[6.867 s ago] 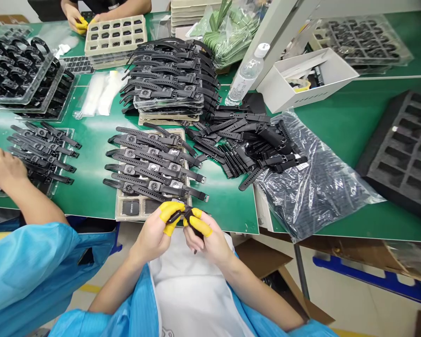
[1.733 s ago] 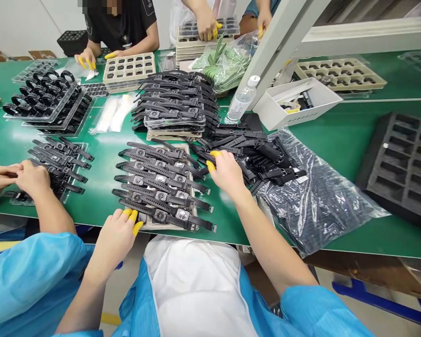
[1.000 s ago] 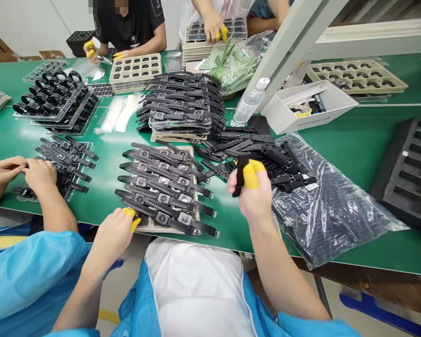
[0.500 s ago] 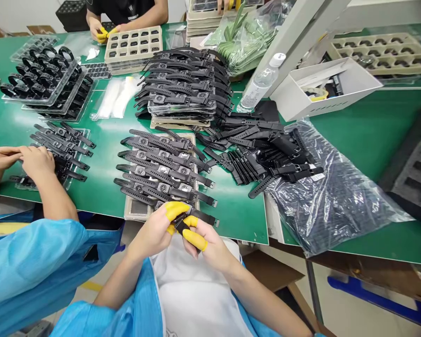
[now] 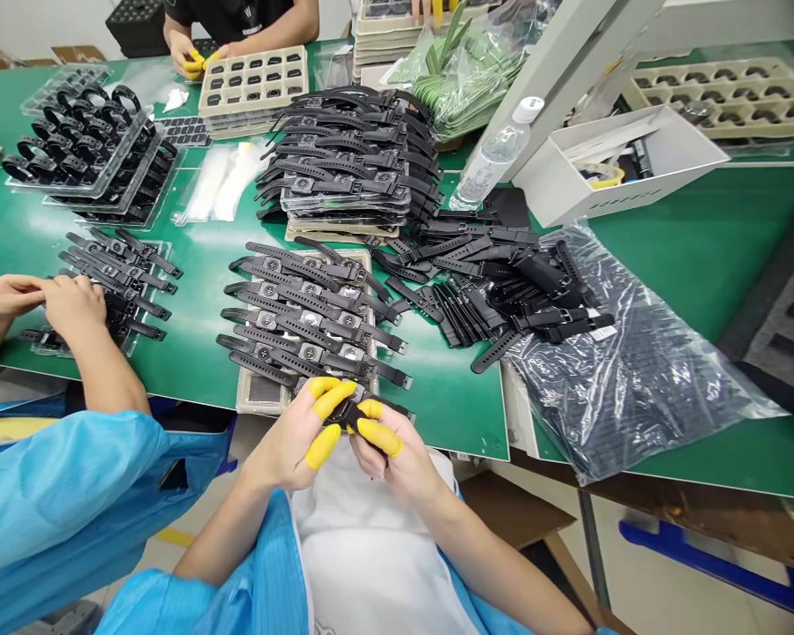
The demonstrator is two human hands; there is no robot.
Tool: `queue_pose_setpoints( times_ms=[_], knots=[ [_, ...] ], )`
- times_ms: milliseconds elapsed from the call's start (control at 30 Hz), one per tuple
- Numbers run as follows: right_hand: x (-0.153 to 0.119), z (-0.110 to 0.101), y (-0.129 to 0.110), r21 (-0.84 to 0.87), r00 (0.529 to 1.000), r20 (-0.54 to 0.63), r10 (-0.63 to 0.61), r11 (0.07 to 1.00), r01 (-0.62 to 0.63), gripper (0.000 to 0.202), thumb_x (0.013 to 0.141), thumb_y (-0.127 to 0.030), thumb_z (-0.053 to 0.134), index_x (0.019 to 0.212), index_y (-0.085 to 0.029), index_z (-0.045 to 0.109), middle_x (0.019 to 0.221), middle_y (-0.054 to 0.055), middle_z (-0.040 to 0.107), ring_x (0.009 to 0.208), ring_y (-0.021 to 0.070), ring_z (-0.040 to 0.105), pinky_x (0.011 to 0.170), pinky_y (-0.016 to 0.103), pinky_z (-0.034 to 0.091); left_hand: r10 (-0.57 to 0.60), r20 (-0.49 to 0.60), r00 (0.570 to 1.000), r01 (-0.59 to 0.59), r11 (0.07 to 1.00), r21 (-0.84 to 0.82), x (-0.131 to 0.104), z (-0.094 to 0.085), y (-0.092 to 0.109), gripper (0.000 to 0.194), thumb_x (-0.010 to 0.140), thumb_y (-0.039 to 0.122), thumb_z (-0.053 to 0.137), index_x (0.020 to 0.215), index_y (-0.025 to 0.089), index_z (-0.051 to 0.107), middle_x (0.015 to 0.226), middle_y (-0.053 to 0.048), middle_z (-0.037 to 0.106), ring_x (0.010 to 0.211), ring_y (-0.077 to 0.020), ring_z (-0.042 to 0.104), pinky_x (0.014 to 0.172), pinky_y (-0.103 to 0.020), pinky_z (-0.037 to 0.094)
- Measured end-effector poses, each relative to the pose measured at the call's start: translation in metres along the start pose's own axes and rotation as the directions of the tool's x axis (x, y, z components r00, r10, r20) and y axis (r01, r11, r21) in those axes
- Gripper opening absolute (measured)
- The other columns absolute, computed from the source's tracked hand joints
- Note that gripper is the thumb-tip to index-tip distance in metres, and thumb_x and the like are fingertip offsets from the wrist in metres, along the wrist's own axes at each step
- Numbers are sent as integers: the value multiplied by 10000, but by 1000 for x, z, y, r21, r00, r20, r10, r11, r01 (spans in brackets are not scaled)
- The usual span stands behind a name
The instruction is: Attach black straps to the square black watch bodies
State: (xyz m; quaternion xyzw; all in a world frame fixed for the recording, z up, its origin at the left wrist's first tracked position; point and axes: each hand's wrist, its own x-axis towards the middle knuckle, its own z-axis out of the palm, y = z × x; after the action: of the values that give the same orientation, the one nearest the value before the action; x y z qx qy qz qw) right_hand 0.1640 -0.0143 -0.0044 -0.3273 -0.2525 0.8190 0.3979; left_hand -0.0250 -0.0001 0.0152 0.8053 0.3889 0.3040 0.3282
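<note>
Yellow finger cots cover several fingertips of both my hands, which meet at the near edge of the tray. Between them is a black smartwatch (image 5: 345, 413), partly hidden by the fingers. My left hand (image 5: 297, 441) grips its left side, fingers above and thumb below. My right hand (image 5: 393, 445) pinches the black strap on the other side. Just beyond lies a beige tray (image 5: 259, 394) bearing rows of black smartwatches (image 5: 310, 319), backs up and straps spread out. To its right is a heap of loose black watch straps (image 5: 476, 300).
A tall stack of watch trays (image 5: 344, 207) stands behind. A water bottle (image 5: 496, 154), a white box (image 5: 625, 198) and a clear plastic bag (image 5: 635, 379) are to the right. At left, a co-worker's hands (image 5: 72, 304) touch another watch tray; another person (image 5: 238, 31) sits across the table.
My left thumb has moved down and away from the watch, and my left fingers have shifted a little. The right fingers have closed nearer to the watch. The view has shifted slightly.
</note>
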Motion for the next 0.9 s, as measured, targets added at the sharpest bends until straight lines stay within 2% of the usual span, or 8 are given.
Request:
queue_pose_setpoints(
  times_ms=[167, 333, 467, 567, 633, 700, 767, 900],
  knots=[
    [2, -1, -2, -9, 1000, -5, 4, 1000, -4, 353, 923, -528, 692, 849, -219, 539, 423, -124, 395, 366, 75, 250, 411, 223, 248, 25, 3, 1000, -25, 988, 153, 3, -2, -1, 487, 1019, 215, 458, 1505, 190, 444, 1213, -160, 598, 1151, -292, 571, 1007, -476, 535],
    [2, -3, -1, -47, 1000, 18, -11, 999, 12, 366, 920, -552, 694, 885, -213, 561, 423, -119, 413, 374, 80, 265, 428, 229, 269, 5, 36, 999, -6, 999, 48, 1, -3, -4, 466, 1039, 208, 430, 1504, 213, 443, 1274, -151, 633, 1194, -274, 611, 1013, -440, 546],
    [1, -7, 1, -83, 999, 30, -33, 996, 36, 379, 933, -576, 667, 949, -212, 565, 470, -89, 500, 402, 103, 354, 466, 252, 315, -85, -67, 994, 83, 996, -32, -5, -3, -10, 415, 1022, 263, 559, 1434, 236, 514, 1234, -130, 685, 1103, -242, 678, 939, -389, 576],
    [1, -6, 0, -152, 996, 88, -23, 988, 37, 420, 923, -615, 670, 1000, -215, 566, 560, -59, 575, 459, 119, 438, 515, 268, 357, -58, -180, 982, 37, 992, -117, -9, 4, -14, 208, 976, 308, 668, 1174, 244, 675, 1039, -80, 712, 952, -213, 687, 839, -363, 586],
    [1, -5, -1, -162, 991, 133, 23, 987, -1, 444, 925, -650, 650, 975, -217, 566, 566, -76, 530, 447, 106, 406, 506, 265, 350, -70, -255, 964, 14, 976, -215, -10, 11, -14, 172, 946, 361, 719, 1068, 242, 709, 1024, -80, 713, 954, -218, 689, 814, -363, 593],
    [1, -3, -2, -142, 980, 177, 91, 988, -66, 456, 932, -666, 629, 939, -214, 562, 561, -96, 462, 425, 84, 324, 462, 248, 291, -172, -340, 924, 37, 929, -368, -9, 15, -10, 225, 942, 418, 722, 1066, 231, 703, 1046, -91, 735, 951, -224, 716, 793, -361, 611],
    [1, -5, -4, -137, 959, 227, 171, 980, -143, 450, 933, -651, 638, 921, -208, 559, 557, -106, 418, 430, 73, 252, 432, 235, 219, -314, -440, 842, 42, 849, -526, -5, 12, -6, 261, 951, 447, 708, 1079, 223, 673, 1026, -81, 764, 859, -206, 746, 768, -357, 631],
    [1, -15, -8, -183, 941, 214, 264, 957, -227, 414, 892, -579, 730, 914, -202, 561, 570, -119, 384, 454, 62, 216, 424, 221, 168, -477, -667, 572, -61, 787, -614, 6, -10, -1, 284, 926, 423, 753, 1051, 242, 573, 1011, -29, 797, 637, -147, 729, 674, -327, 642]
  ],
)
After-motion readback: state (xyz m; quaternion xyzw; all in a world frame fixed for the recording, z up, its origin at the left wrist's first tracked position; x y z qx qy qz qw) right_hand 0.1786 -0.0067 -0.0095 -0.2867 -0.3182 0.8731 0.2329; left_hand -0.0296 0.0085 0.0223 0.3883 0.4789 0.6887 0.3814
